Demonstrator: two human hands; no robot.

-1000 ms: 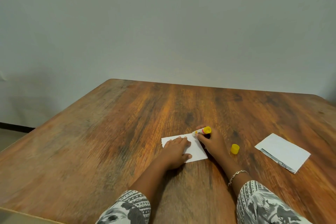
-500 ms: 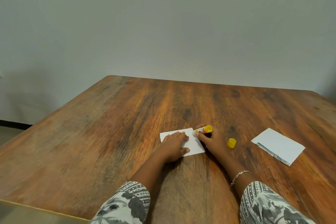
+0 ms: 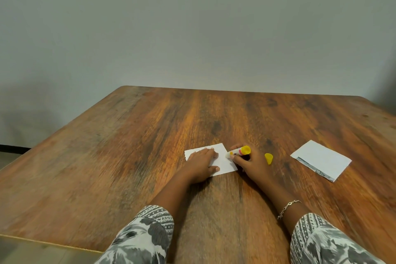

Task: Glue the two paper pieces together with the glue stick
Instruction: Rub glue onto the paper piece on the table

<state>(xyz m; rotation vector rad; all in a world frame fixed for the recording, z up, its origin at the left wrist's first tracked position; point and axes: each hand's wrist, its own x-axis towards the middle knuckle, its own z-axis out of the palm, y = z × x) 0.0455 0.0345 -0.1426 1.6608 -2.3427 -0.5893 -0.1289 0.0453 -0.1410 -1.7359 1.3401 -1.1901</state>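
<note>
The left hand [image 3: 201, 164] hides much of the white paper [image 3: 222, 162] (its glued area unseen).

A brown wood-grain table [image 3: 128, 167] carries everything. The white paper piece [image 3: 222, 159] lies flat just left of the gripped glue stick [image 3: 240, 151]; the yellow cap [image 3: 268, 158] sits just right of that grip. Further right lies a second paper piece [image 3: 321, 159], seemingly folded.
</note>
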